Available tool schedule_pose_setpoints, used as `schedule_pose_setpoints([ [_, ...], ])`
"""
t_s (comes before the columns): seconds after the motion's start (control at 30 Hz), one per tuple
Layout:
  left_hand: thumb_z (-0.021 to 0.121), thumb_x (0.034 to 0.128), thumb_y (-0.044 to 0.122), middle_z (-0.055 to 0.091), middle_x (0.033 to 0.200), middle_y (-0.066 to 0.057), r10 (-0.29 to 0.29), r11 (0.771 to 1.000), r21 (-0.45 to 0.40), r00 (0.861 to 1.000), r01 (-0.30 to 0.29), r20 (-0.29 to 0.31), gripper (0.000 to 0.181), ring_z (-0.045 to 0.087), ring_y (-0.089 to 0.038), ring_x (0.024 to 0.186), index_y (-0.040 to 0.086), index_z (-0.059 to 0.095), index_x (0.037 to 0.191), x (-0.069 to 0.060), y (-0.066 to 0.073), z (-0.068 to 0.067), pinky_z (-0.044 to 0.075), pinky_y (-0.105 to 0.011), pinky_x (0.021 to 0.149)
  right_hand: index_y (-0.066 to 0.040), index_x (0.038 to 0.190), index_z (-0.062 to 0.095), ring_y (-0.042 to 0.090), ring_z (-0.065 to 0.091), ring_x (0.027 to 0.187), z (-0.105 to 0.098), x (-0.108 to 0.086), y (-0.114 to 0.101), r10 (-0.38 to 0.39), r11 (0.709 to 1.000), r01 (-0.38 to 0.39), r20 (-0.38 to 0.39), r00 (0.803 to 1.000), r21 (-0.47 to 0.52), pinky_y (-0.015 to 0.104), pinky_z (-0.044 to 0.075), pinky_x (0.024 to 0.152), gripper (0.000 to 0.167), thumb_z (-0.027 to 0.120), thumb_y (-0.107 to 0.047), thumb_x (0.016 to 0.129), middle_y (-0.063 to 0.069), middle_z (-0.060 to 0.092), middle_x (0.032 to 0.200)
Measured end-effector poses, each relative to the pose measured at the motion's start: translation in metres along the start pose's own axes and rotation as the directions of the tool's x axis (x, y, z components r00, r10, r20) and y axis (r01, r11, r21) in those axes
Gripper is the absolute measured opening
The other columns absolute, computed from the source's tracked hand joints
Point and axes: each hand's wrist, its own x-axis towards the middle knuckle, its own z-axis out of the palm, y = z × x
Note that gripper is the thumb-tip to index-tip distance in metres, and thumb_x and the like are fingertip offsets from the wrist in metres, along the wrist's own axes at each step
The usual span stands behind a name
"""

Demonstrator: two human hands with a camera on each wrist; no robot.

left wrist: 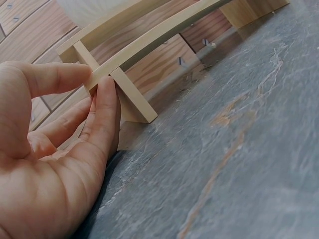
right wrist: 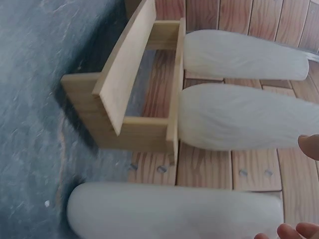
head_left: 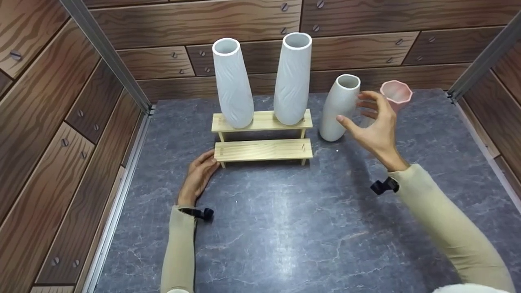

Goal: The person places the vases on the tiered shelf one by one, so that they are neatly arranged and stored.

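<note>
A two-tier wooden stand (head_left: 263,151) stands on the dark marbled surface. My left hand (head_left: 198,176) pinches the left end of its lower shelf; the left wrist view shows the fingertips on the shelf corner (left wrist: 102,72). Two tall white vases, one on the left (head_left: 234,87) and one on the right (head_left: 294,83), stand upright on the upper shelf. To the right of the stand, a third white vase (head_left: 336,112) is on the surface. My right hand (head_left: 376,126) is beside this vase, thumb and fingers spread apart, holding nothing. Whether its fingertips touch the vase I cannot tell.
Behind my right hand stands a pink-rimmed vase (head_left: 401,97), partly hidden by the hand. Wood-patterned panels (head_left: 154,24) enclose the back and both sides, with metal rails (head_left: 118,219) along the left edge. A small black camera sits on each wrist.
</note>
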Motion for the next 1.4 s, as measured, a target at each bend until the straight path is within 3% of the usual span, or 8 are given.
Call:
schedule_pose_setpoints([
  [0.13,0.054,0.1053,-0.008,0.059,0.145,-0.02,0.002,1.0,-0.001,1.0,-0.002,-0.004,0.052,0.071,-0.014,0.116,-0.012,0.043,0.156,0.0,0.0,0.0,0.059,-0.027,0.106,0.002,0.138,0.063,0.036,0.068,0.119,-0.003,-0.001,0.008,0.018,0.999,-0.018,-0.003,1.0,-0.028,0.028,0.06,0.096,0.073,0.097,-0.009,0.074,0.017,0.066,0.134],
  [0.33,0.054,0.1049,-0.009,0.06,0.143,-0.018,0.0,1.0,-0.017,1.0,0.0,-0.002,0.052,0.071,-0.015,0.116,-0.013,0.043,0.156,0.0,0.001,0.001,0.059,-0.027,0.106,0.006,0.144,0.058,0.04,0.064,0.127,-0.002,-0.004,0.021,0.064,0.997,-0.063,0.009,0.998,-0.033,0.054,0.058,0.106,0.082,0.097,-0.01,0.074,0.022,0.063,0.142],
  [0.4,0.054,0.105,-0.009,0.061,0.141,-0.017,-0.001,1.0,-0.017,1.0,0.001,0.001,0.052,0.071,-0.015,0.115,-0.013,0.042,0.156,0.0,0.001,0.001,0.059,-0.027,0.106,0.003,0.147,0.056,0.039,0.063,0.131,0.0,-0.004,0.037,0.084,0.996,-0.083,0.021,0.996,-0.027,0.058,0.056,0.109,0.086,0.098,-0.011,0.073,0.02,0.062,0.145],
  [0.6,0.055,0.1051,-0.008,0.061,0.142,-0.017,-0.002,1.0,-0.013,1.0,0.002,0.003,0.053,0.071,-0.015,0.115,-0.012,0.042,0.156,0.0,0.001,0.0,0.059,-0.028,0.106,0.004,0.15,0.054,0.043,0.06,0.138,0.009,-0.005,0.052,0.12,0.993,-0.121,0.044,0.992,0.003,0.057,0.052,0.116,0.091,0.099,-0.016,0.074,0.026,0.06,0.149],
  [0.8,0.057,0.1051,-0.006,0.059,0.145,-0.017,-0.017,1.0,-0.003,1.0,0.017,-0.001,0.052,0.071,-0.014,0.117,-0.009,0.045,0.156,-0.001,0.002,0.001,0.059,-0.026,0.105,0.001,0.153,0.051,0.039,0.056,0.143,0.02,-0.004,0.068,0.166,0.985,-0.169,0.082,0.983,0.035,0.058,0.048,0.12,0.092,0.098,-0.019,0.077,0.023,0.058,0.152],
  [1.13,0.056,0.1036,-0.009,0.065,0.136,-0.014,-0.004,1.0,-0.028,1.0,0.004,-0.003,0.053,0.071,-0.015,0.113,-0.013,0.043,0.155,0.001,0.002,0.002,0.06,-0.025,0.101,0.001,0.154,0.049,0.036,0.06,0.136,0.043,-0.001,0.096,0.254,0.964,-0.261,0.099,0.962,0.06,0.05,0.051,0.118,0.093,0.098,-0.016,0.077,0.022,0.061,0.147],
  [1.4,0.056,0.1043,-0.008,0.064,0.139,-0.015,-0.005,1.0,-0.007,1.0,0.005,0.001,0.053,0.07,-0.015,0.116,-0.013,0.043,0.156,0.002,0.0,-0.001,0.06,-0.026,0.104,0.002,0.15,0.052,0.031,0.063,0.128,0.053,0.002,0.102,0.256,0.961,-0.262,0.079,0.963,0.083,0.05,0.054,0.114,0.089,0.098,-0.012,0.075,0.021,0.066,0.14],
])
